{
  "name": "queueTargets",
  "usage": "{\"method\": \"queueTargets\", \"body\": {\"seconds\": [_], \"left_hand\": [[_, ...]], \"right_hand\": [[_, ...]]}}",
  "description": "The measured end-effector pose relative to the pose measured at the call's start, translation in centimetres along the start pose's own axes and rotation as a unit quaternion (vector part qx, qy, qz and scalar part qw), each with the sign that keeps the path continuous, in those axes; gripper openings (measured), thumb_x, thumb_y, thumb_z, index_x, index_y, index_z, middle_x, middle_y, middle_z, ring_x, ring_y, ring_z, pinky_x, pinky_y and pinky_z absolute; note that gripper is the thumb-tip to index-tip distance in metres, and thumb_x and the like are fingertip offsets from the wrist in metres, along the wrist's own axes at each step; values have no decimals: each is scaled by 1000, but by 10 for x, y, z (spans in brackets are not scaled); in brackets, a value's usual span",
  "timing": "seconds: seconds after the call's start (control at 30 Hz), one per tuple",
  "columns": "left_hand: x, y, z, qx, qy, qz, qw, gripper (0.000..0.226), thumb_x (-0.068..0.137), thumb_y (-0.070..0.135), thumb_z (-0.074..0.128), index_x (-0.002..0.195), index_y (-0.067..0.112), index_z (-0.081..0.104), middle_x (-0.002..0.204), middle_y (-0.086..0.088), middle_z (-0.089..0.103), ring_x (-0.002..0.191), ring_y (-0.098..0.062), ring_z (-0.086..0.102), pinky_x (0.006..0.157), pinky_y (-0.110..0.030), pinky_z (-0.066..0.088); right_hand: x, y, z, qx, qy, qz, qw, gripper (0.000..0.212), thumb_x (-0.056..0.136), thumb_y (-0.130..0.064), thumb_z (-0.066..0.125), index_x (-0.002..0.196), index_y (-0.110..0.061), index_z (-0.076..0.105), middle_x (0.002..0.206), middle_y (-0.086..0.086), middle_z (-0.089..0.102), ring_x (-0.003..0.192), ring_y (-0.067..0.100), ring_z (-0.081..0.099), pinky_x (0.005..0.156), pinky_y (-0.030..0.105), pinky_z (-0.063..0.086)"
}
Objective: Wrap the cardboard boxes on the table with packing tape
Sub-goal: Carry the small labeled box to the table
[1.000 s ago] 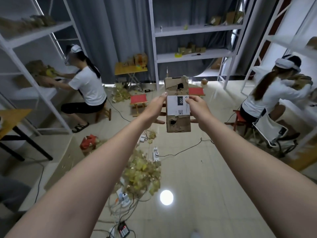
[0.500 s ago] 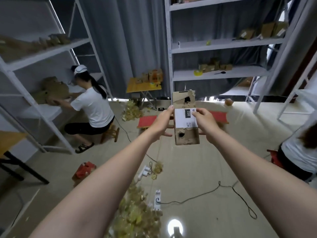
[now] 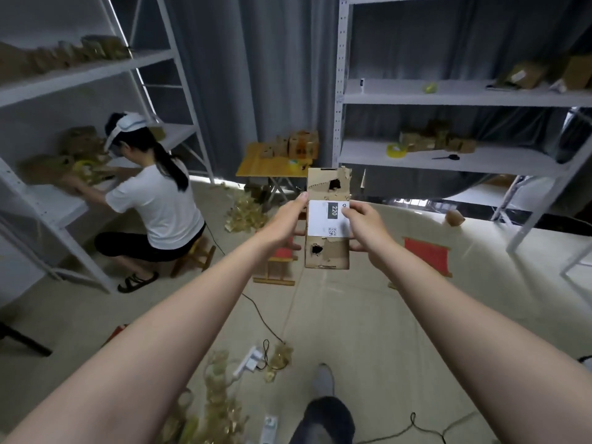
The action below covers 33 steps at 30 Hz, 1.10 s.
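Torn cardboard box (image 3: 336, 256) held upright at arm's length above the floor, gripped between both hands. Left hand (image 3: 285, 224) curled round its left edge, thumb upward. Right hand (image 3: 368, 229) pinching the right side, thumb on the white label (image 3: 322, 219) marked 220.

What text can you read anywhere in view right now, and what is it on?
"220": white on a dark patch of the white label on the cardboard box, printed sideways.
Small print by the QR code: too small to read.
Mark beside the thumb of the right hand: partly covered, unreadable.
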State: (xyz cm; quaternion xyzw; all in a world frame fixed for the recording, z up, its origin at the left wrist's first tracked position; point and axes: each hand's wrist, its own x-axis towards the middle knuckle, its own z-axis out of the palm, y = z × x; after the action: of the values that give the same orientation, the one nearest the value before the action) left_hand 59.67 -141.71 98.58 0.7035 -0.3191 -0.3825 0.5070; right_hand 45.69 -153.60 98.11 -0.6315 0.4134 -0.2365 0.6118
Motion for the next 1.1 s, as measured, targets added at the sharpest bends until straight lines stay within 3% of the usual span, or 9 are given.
{"method": "queueTargets", "body": {"seconds": [0.2,0.3,0.37,0.5,0.67,0.77,0.9,1.03,1.1], "left_hand": [[190,-5,-56,12,14,14,1000,47,99,72,29,114,47,67,113,15,76,106,-19,73,72,-35,61],[303,3,-89,-23,47,-18,998,50,99,72,31,110,43,70,98,18,78,102,-20,71,80,-45,61],[362,9,-105,-23,63,-50,997,50,102,70,30,107,41,71,85,20,77,97,-19,70,84,-48,61],[458,46,-135,6,29,-60,998,47,104,69,28,110,41,65,118,6,71,107,-21,67,74,-45,62],[558,79,-165,32,27,-55,998,47,107,66,24,111,40,63,115,0,71,104,-26,69,82,-50,64],[623,85,-178,27,42,-69,996,47,108,63,24,109,38,63,111,1,71,97,-24,70,73,-41,66],[729,88,-190,-9,63,-85,994,42,110,57,28,107,35,63,113,0,70,96,-26,70,69,-40,63],[845,91,-202,-39,101,-96,989,42,110,54,31,113,29,65,117,-3,70,99,-29,69,84,-49,60],[897,100,-208,-39,111,-97,988,42,109,58,31,114,33,65,116,0,70,103,-29,69,84,-50,61]], "right_hand": [[203,-18,35,-39,-22,-20,999,18,105,-32,52,122,-31,58,105,-16,62,88,15,62,69,34,55],[319,-36,68,-16,-27,-15,999,16,106,-27,52,121,-27,59,102,-14,65,90,14,68,77,37,60],[379,-45,84,-13,-25,-5,1000,13,105,-24,53,115,-25,60,98,-15,66,91,11,68,79,31,57],[477,-76,92,-13,-35,13,999,14,104,-26,54,115,-28,62,96,-15,69,89,13,71,82,37,59],[580,-102,96,1,-52,20,998,17,105,-30,51,116,-32,63,96,-11,77,80,13,75,61,31,59],[651,-112,105,3,-58,25,998,21,107,-29,50,122,-30,64,100,-10,76,82,13,75,56,28,56],[764,-122,114,-16,-86,24,996,21,107,-30,48,124,-31,61,102,-6,78,90,14,74,68,34,61],[888,-134,117,-21,-107,11,994,30,108,-26,51,135,-20,60,117,2,75,102,19,73,90,41,61],[944,-146,119,-19,-125,22,992,31,108,-27,51,136,-20,61,106,-2,74,96,17,73,91,43,61]]}}
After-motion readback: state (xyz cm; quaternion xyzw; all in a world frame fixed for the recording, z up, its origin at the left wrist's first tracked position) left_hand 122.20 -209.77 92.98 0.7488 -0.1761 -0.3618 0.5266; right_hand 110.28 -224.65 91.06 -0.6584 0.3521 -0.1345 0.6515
